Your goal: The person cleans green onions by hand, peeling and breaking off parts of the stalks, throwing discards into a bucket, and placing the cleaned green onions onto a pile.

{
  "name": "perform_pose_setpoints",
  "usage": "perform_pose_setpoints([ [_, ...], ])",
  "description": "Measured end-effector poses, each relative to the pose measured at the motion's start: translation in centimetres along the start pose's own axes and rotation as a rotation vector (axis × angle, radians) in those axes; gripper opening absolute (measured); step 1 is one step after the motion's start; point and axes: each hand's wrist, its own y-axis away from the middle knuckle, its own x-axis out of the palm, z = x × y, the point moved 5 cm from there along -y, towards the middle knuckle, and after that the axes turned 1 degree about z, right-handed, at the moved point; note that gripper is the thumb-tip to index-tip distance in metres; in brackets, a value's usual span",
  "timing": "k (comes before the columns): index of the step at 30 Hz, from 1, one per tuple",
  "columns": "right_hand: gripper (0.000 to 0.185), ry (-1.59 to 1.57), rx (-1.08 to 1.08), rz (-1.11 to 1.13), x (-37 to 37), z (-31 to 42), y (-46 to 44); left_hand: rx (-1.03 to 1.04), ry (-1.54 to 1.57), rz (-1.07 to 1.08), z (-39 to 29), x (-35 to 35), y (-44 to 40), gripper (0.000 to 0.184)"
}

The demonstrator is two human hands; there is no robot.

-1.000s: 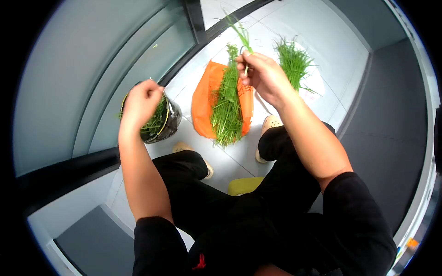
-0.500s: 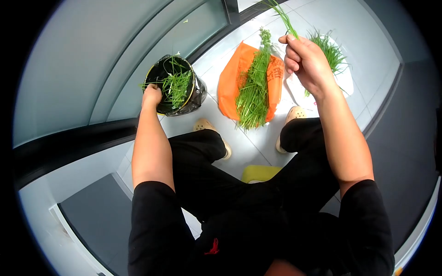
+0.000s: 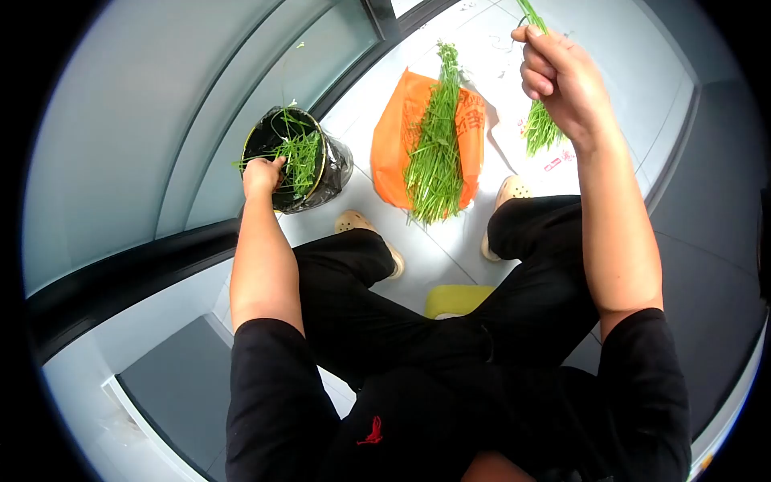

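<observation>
My left hand (image 3: 263, 177) is at the near left rim of a black-lined bin (image 3: 333, 173), its fingers closed beside green scraps (image 3: 300, 161); what they hold, if anything, is hidden. At the upper right my right hand (image 3: 564, 80) pinches a few thin green stalks (image 3: 532, 14) that run up out of view. Below and behind that hand, more cut greens (image 3: 542, 131) lie on a white bag (image 3: 507, 132). Between my hands, a long bundle of greens (image 3: 436, 153) rests on an orange bag (image 3: 391, 145) on the floor.
A frosted glass panel (image 3: 201, 96) with a dark frame stands left of the bin. My feet in beige clogs (image 3: 354, 221) are on the tiled floor (image 3: 426, 257) near the orange bag. A yellow-green seat edge (image 3: 454, 300) shows between my legs.
My left hand has gone down to the bin's rim and into its opening. My right hand, with the stalks, has moved up and right over the greens there. The view has shifted.
</observation>
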Motion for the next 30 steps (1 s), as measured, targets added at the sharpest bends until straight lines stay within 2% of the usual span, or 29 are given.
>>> perform_pose_setpoints([
  [2,0.027,0.005,-0.011,0.005,-0.2,0.2,0.0,0.04,-0.13,-0.11,-1.2,-1.0,1.0,0.04],
  [3,0.027,0.015,-0.02,0.013,-0.2,0.2,-0.1,0.041,-0.135,-0.11,-0.5,-0.4,-0.2,0.04],
  [5,0.027,0.017,-0.02,0.016,-0.1,0.2,0.0,0.397,0.015,-0.187,1.0,1.5,-4.3,0.068],
  [6,0.028,0.022,-0.019,0.022,0.0,0.2,0.0,0.395,-0.044,-0.158,0.9,1.6,-4.6,0.09],
  [7,0.028,0.02,-0.021,0.02,0.0,0.2,0.0,0.397,-0.046,-0.159,0.8,1.7,-4.8,0.09],
  [9,0.027,0.056,-0.013,0.014,0.1,-0.1,0.1,0.432,-0.193,-0.294,0.4,1.2,-4.2,0.085],
  [10,0.027,0.055,-0.013,0.023,0.3,-0.1,0.1,0.412,-0.167,-0.243,-0.5,0.7,-3.3,0.067],
  [11,0.027,0.081,-0.011,0.005,0.3,-0.1,0.2,0.261,-0.163,-0.103,-0.6,0.5,-2.8,0.042],
  [13,0.025,0.111,0.002,-0.014,0.5,-0.4,0.0,0.199,-0.29,-0.149,-2.3,-0.9,0.0,0.041],
  [15,0.024,0.096,0.018,-0.003,0.8,-0.7,0.0,0.252,-0.273,-0.247,-3.2,-1.7,1.7,0.043],
  [17,0.024,0.1,0.043,-0.002,1.3,-0.8,0.0,0.274,-0.186,-0.254,-2.3,-0.6,-1.3,0.041],
  [19,0.024,0.113,0.044,0.005,1.7,-0.9,-0.1,0.334,-0.152,-0.313,-2.3,0.1,-0.6,0.047],
  [21,0.024,0.099,0.063,0.001,1.7,-1.0,-0.1,0.313,-0.126,-0.255,-2.2,0.0,-0.7,0.052],
  [23,0.024,0.105,0.059,0.006,1.6,-1.1,-0.2,0.326,-0.255,-0.287,-2.1,-0.7,-0.7,0.053],
  [24,0.023,0.107,0.057,0.015,1.6,-1.1,-0.2,0.248,-0.046,-0.111,-0.7,-0.2,-3.0,0.04],
  [25,0.023,0.109,0.057,0.01,1.6,-1.1,-0.2,0.152,0.135,-0.005,-1.1,-0.4,-1.4,0.028],
  [28,0.023,0.107,0.059,0.01,1.6,-1.2,-0.3,0.162,0.104,-0.086,-1.7,-1.5,0.0,0.031],
  [30,0.023,0.117,0.056,0.016,1.7,-1.2,-0.3,0.32,0.075,-0.243,-1.6,-1.6,-1.5,0.028],
])
